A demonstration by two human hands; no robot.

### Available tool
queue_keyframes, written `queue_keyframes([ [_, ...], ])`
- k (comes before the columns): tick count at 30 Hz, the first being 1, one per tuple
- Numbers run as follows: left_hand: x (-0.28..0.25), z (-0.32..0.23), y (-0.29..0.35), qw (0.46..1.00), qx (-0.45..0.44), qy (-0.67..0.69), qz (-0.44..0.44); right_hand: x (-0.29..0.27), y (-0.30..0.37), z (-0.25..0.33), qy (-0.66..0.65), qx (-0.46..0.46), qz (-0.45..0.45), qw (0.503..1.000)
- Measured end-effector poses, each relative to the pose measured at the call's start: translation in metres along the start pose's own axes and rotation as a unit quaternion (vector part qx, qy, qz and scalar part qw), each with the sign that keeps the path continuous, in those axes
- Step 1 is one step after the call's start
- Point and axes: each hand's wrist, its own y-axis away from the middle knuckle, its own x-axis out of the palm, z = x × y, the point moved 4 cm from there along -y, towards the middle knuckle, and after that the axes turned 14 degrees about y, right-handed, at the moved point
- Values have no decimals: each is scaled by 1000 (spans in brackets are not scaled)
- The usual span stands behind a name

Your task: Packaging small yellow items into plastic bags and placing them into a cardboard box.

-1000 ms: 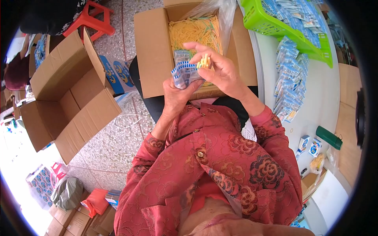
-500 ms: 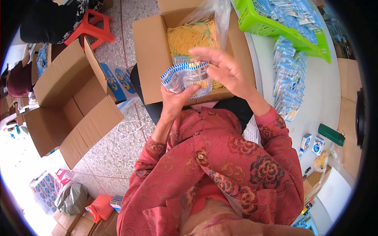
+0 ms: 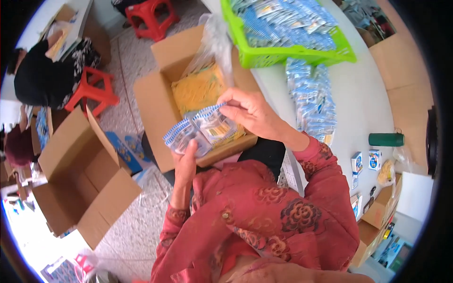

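Observation:
My left hand (image 3: 185,160) grips a few clear plastic packets (image 3: 177,134) with blue-striped edges, thumb across their front. Beside them, another small clear packet (image 3: 217,133) of the same kind has yellowish strips inside. Its striped top edge is pinched between the thumb and fingers of my right hand (image 3: 250,111). Both hands are over the near side of an open cardboard box (image 3: 153,120). Inside the box lies a mass of thin yellow strands (image 3: 200,87), partly hidden by the packets and my right hand.
On the white table (image 3: 351,108) to the right, a green basket (image 3: 264,59) holds many packets, with a row of packets (image 3: 311,101) beside it. A green cylinder (image 3: 387,139) lies farther right. An open carton (image 3: 85,174) and red stools (image 3: 92,89) are on the left.
My right hand has gone from open fingers beside the packets to pinching one packet's top edge. That packet now sits apart from those in my left hand. The whole view has shifted.

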Motion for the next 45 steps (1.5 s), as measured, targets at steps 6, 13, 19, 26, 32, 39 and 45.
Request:
queue_keyframes([
  [6,6,-6,-1,999,-45,14,0,-105,-38,6,119,16,-171,978],
  [13,8,-4,-6,1000,-28,5,-13,-231,-124,-80,135,60,-317,937],
  [19,-6,-5,3,999,-14,-5,-42,-255,-168,-140,-18,138,-518,844],
  [26,7,-7,-3,998,-4,-36,-53,-309,-171,-163,526,51,-493,692],
  [32,6,-16,-13,998,19,-26,-52,-107,-118,-14,315,-25,-236,919],
  [39,18,-14,-12,999,26,-36,-18,35,-40,-6,312,-96,108,939],
  [45,15,-14,-2,999,17,-31,-21,54,-35,-14,286,-112,158,938],
])
